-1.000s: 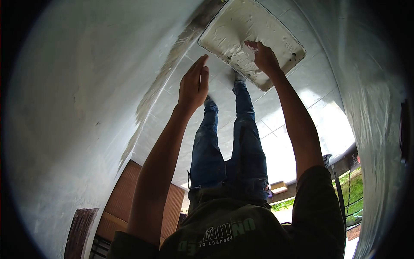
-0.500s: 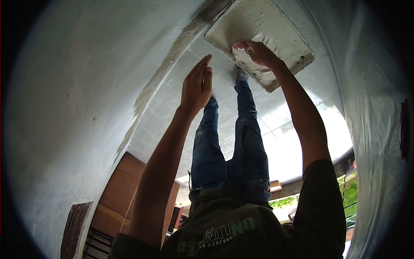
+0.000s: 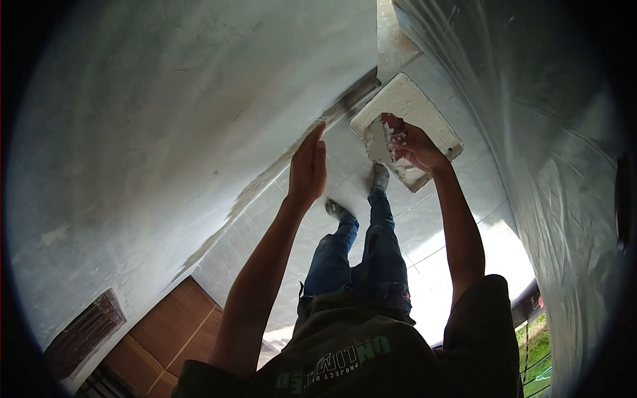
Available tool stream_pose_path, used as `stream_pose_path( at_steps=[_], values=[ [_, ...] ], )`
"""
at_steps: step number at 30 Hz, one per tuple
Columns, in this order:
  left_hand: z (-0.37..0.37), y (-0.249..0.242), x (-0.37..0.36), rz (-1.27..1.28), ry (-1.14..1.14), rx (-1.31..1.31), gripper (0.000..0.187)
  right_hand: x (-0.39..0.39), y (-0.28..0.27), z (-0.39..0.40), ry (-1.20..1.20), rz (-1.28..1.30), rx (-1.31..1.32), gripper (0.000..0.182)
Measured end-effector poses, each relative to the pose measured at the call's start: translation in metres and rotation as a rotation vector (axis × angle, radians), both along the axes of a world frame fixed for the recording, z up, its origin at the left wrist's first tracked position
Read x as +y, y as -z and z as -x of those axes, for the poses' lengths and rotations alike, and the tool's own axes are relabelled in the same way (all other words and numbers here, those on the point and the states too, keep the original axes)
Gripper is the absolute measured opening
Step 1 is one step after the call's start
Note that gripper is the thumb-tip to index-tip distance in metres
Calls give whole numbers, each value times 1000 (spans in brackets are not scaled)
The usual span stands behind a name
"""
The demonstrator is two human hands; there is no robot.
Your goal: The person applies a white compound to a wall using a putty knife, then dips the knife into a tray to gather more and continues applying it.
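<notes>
My right hand (image 3: 418,144) is closed around the reddish grip of a putty knife (image 3: 378,140), its wide blade coated in pale filler. Behind the blade, from my viewpoint, lies a shallow rectangular tray (image 3: 453,134) of whitish putty (image 3: 408,99). Bits of filler cling to the knife near my fingers. My left hand (image 3: 308,167) is raised with straight fingers held together and nothing in it; its fingertips overlap the base of the wall in this view.
A pale wall (image 3: 199,132) rises on the left, with a dark unpainted strip (image 3: 345,99) along its foot. Clear plastic sheeting (image 3: 551,199) hangs on the right. Brown cardboard (image 3: 172,331) leans at lower left. My feet stand on tiled floor (image 3: 265,212) near the tray.
The putty knife has come up out of the tray, its loaded blade now showing. My view has tilted, so the tray sits lower and both feet are visible.
</notes>
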State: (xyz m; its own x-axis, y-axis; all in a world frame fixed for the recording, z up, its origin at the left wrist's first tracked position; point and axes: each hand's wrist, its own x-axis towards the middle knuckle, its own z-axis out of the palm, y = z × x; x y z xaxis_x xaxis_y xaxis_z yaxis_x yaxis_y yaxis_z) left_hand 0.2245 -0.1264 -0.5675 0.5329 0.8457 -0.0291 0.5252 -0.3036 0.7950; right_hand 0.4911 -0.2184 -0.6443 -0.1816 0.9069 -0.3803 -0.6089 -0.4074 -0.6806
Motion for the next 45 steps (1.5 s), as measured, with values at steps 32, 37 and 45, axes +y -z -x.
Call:
stream_pose_path(
  at_steps=[32,37,45],
  values=[
    [110,-443,65,-1174,135,-512,41,85,-466,157,414,-999,-101,38],
    [105,-481,83,-1307,115,-502,42,108,-507,148,388,-1082,-126,34],
    [95,-539,113,-1493,75,-472,41,148,-580,127,527,-1219,-299,24]
  ],
)
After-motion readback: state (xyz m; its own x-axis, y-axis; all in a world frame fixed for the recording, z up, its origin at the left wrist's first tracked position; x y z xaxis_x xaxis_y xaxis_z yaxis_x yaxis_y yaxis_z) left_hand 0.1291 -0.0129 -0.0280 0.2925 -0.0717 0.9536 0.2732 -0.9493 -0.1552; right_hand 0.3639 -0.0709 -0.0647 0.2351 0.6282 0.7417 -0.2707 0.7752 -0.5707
